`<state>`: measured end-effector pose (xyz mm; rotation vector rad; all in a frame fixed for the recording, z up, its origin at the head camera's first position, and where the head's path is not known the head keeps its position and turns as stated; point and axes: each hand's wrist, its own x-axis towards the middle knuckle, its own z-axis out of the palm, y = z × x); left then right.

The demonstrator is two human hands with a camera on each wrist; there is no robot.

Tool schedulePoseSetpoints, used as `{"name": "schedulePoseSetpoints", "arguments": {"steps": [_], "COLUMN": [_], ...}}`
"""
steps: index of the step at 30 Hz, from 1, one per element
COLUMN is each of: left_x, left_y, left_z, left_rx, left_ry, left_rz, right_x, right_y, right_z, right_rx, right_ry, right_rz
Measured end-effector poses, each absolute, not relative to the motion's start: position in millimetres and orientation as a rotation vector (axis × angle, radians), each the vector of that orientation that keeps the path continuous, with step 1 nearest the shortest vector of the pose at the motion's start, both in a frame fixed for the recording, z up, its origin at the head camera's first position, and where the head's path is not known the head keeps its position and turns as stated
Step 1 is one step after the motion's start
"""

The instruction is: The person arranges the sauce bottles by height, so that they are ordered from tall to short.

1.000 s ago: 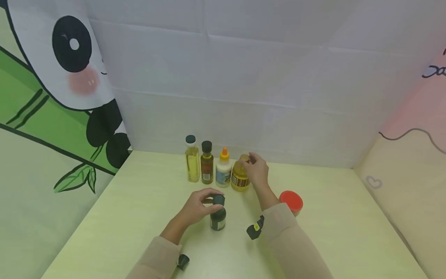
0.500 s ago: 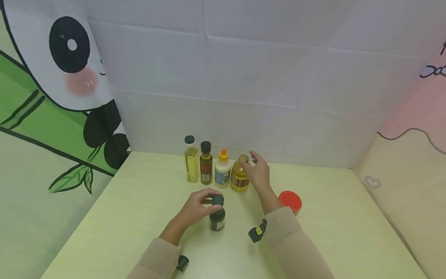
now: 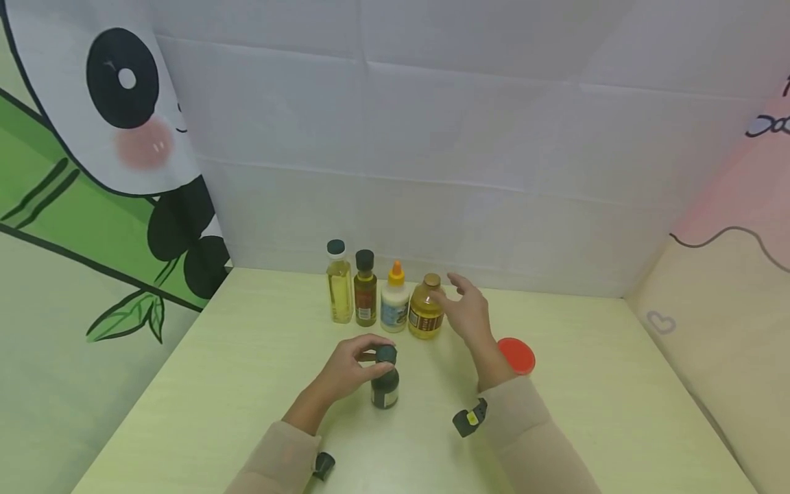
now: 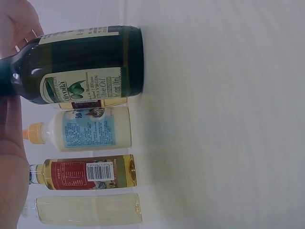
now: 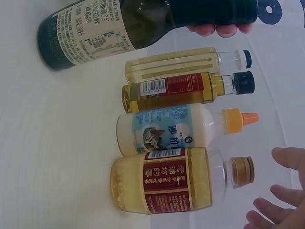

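My left hand (image 3: 342, 372) holds a dark green olive oil bottle (image 3: 385, 392) by its neck and cap, thumb on one side and fingers on the other. It stands upright, with its olive oil label (image 4: 86, 85) readable in the left wrist view. Just right of a squat bottle of yellow oil (image 3: 424, 312) is my right hand (image 3: 470, 314), its fingers spread and holding nothing. In the right wrist view a gap shows between those fingers and the bottle's gold cap (image 5: 243, 171).
Left of the yellow oil, in a row, stand a white squeeze bottle with an orange tip (image 3: 394, 309), a red-labelled oil bottle (image 3: 365, 295) and a tall clear oil bottle (image 3: 340, 291). A red-lidded jar (image 3: 517, 355) sits beside my right forearm. White sheeting (image 3: 432, 137) backs the table.
My right hand has let go of the yellow oil bottle's cap and drawn away to the right, its fingers spreading. The left hand and the olive oil bottle stay in place.
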<state>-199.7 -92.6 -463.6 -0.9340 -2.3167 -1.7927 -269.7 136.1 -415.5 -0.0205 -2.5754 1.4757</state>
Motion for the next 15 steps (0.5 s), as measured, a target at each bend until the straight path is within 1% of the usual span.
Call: {"name": "schedulePoseSetpoints", "arguments": {"steps": [15], "left_x": [-196.3], "left_y": [-92.5], "left_z": [-459.4], "left_rx": [-0.925], "left_ry": [-2.320], "left_rz": [-1.802], "right_x": [-255.3], "right_y": [153.4], "right_z": [-400.7], "right_rx": [-0.023], "right_ry": [-2.627], "right_rz": [1.442]}}
